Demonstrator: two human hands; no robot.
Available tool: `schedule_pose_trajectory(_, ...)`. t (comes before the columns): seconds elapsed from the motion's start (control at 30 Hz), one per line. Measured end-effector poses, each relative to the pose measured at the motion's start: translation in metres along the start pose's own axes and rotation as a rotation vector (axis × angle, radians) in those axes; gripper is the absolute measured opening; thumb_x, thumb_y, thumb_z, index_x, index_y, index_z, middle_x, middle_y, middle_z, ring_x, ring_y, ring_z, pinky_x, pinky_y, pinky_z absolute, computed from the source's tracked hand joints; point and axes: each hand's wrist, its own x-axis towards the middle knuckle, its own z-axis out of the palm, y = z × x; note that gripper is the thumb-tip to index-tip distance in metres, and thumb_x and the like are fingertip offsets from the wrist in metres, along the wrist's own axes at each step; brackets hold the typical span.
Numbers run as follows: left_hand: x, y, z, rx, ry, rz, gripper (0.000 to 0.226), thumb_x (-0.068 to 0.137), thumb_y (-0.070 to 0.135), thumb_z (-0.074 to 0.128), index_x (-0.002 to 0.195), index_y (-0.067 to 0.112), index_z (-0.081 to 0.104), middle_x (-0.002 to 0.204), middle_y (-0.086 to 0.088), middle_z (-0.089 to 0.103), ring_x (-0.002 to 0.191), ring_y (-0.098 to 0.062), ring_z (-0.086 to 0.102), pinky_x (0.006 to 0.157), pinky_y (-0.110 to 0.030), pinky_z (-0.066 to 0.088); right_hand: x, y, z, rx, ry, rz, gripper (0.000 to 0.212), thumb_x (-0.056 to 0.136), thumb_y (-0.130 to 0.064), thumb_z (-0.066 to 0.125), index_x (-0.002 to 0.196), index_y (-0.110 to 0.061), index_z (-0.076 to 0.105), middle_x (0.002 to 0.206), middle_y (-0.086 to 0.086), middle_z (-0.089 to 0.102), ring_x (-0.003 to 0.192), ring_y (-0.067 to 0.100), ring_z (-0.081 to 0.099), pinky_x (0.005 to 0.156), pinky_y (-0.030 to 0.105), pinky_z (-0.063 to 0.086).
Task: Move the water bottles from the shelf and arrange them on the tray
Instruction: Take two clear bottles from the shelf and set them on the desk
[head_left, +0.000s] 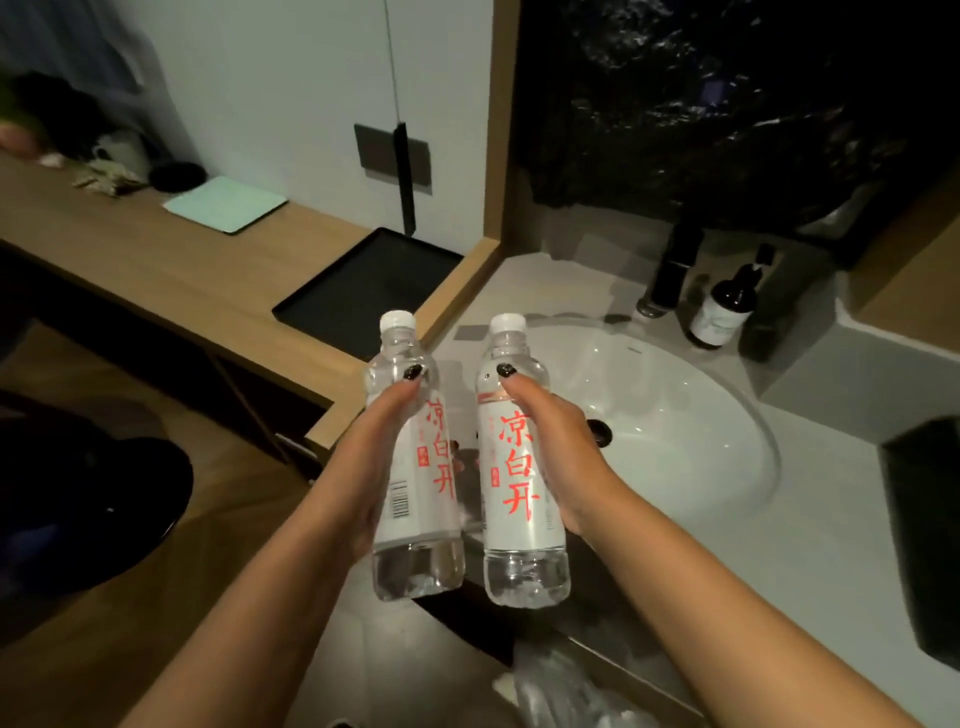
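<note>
I hold two clear water bottles upright in mid-air, side by side, each with a white cap and a white label with red characters. My left hand (366, 457) grips the left bottle (415, 540) around its label. My right hand (566, 452) grips the right bottle (522, 545) the same way, thumb on the shoulder. Both hang above the front edge of the counter, near the white sink (691, 441). The black rectangular tray (322, 306) lies empty on the wooden desk (171, 270), beyond and to the left of the bottles.
A pale green pad (226, 202) and small clutter lie farther left on the desk. A black tap (672, 270) and a dark pump bottle (724, 301) stand behind the sink. A wooden partition (501, 130) separates desk from sink. A dark stool (88, 493) sits lower left.
</note>
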Motion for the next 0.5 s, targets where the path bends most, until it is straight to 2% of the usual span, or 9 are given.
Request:
schedule_pose_trajectory(0.13,0.045,0.018,-0.05,-0.065,-0.014,-0.063,0.039,0.09,0.049,0.05,0.118,0.022,0.054,0.086,-0.013,0.073,0.072,-0.028,0.072,0.06,-0.037,0.056,0.047,-0.01,0.047,-0.067,-0.002,-0.024,0.035,0.088,-0.048,0.055,0.103,-0.017,0.06,0.079,0.005,0.07,0.072,0.023,0.068,0.071,0.036,0.055)
schedule_pose_trajectory(0.27,0.088,0.039,-0.115,-0.082,-0.036,-0.151,0.049,0.082,0.053,0.059,0.117,0.019,0.058,0.089,-0.015,0.071,0.074,-0.028,0.07,0.07,-0.042,0.056,0.097,-0.009,0.108,-0.039,0.033,0.004,0.037,0.086,-0.05,0.057,0.103,-0.017,0.059,0.082,0.009,0.069,0.074,0.027,0.068,0.077,0.042,0.056)
schedule_pose_trajectory(0.43,0.14,0.08,-0.203,-0.027,-0.041,-0.193,0.046,0.08,0.055,0.061,0.112,0.023,0.061,0.085,-0.012,0.074,0.069,-0.023,0.073,0.059,-0.035,0.056,0.159,-0.016,0.195,-0.005,0.111,0.018,0.031,0.086,-0.047,0.058,0.095,-0.017,0.058,0.079,0.008,0.066,0.07,0.023,0.066,0.068,0.035,0.055)
schedule_pose_trajectory(0.5,0.161,0.097,-0.236,-0.035,-0.035,-0.204,0.046,0.079,0.054,0.062,0.11,0.021,0.061,0.078,-0.01,0.074,0.066,-0.023,0.071,0.059,-0.035,0.056,0.182,-0.02,0.226,-0.007,0.123,0.013,0.028,0.087,-0.046,0.057,0.091,-0.018,0.057,0.079,0.008,0.065,0.071,0.025,0.065,0.071,0.037,0.054)
